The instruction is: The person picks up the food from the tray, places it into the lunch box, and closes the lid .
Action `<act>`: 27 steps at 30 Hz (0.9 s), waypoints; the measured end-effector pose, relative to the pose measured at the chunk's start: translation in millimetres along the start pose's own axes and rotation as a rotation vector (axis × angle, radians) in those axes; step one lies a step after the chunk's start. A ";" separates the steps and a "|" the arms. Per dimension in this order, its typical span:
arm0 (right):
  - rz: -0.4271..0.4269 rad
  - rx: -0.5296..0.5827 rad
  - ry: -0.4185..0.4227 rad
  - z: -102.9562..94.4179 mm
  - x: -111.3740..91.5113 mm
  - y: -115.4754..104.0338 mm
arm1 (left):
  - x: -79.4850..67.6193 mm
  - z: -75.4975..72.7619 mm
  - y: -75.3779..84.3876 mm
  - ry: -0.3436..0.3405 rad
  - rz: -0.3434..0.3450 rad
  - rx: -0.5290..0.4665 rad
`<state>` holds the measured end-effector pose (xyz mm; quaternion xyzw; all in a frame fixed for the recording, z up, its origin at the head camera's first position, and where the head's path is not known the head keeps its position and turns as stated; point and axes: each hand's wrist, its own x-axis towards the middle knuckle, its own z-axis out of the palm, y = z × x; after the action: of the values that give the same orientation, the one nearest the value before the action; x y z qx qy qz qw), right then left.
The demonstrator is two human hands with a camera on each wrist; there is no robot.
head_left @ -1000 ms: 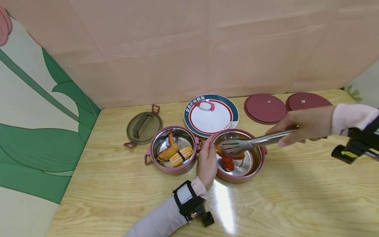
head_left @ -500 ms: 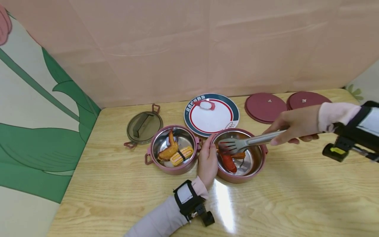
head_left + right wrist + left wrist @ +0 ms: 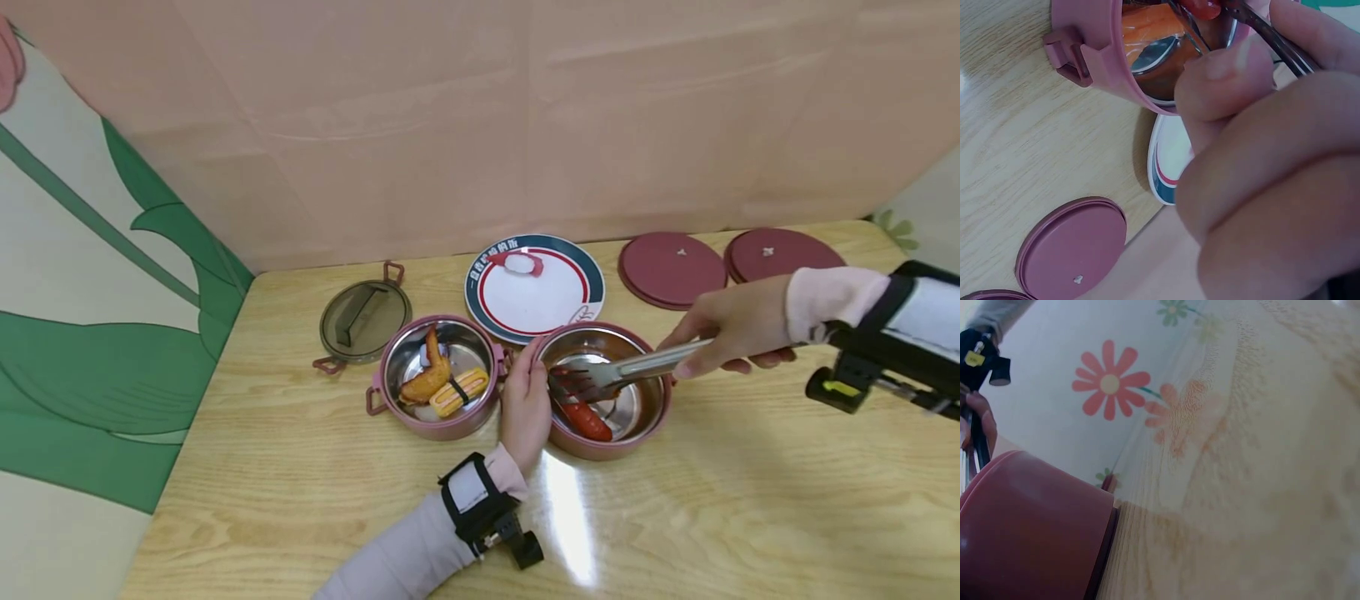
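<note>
My right hand (image 3: 738,325) holds metal food tongs (image 3: 652,363), their slotted heads down inside the right pink pot (image 3: 667,408). In that pot a red toy sausage (image 3: 588,422) lies beside the tongs' heads, and an orange piece (image 3: 1150,28) shows in the right wrist view. Whether the tongs pinch either one I cannot tell. With my left hand (image 3: 525,412) I grip the left side of the same pot at its rim. Left of that hand is a second pink pot (image 3: 435,432), holding a toy chicken wing (image 3: 429,379) and a yellow banded food piece (image 3: 459,393).
Behind the pots lies a white plate (image 3: 532,304) with a blue rim and a small red-and-white toy food (image 3: 519,263). Two dark red lids (image 3: 671,271) lie at the back right. A dark translucent lid (image 3: 375,329) with a handle lies at the left.
My right hand has moved left with the tongs, and their heads tilt lower in the right pot. The sausage has shifted slightly toward the near side. My left hand stays in place.
</note>
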<state>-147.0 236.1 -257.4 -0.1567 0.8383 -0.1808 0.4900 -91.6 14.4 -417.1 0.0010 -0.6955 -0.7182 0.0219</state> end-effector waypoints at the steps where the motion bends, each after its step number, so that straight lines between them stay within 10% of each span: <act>1: 0.002 -0.005 0.004 0.7 -0.2 -0.7 | 0.1 0.0 0.0 0.002 0.002 0.002; 27: 0.017 -0.029 0.040 -4.5 -10.9 3.7 | 0.2 -1.7 1.4 -0.015 -0.041 0.015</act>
<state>-146.1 244.9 -248.7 -0.1532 0.8516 -0.1677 0.4723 -91.7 12.6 -415.8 0.0101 -0.7007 -0.7134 0.0022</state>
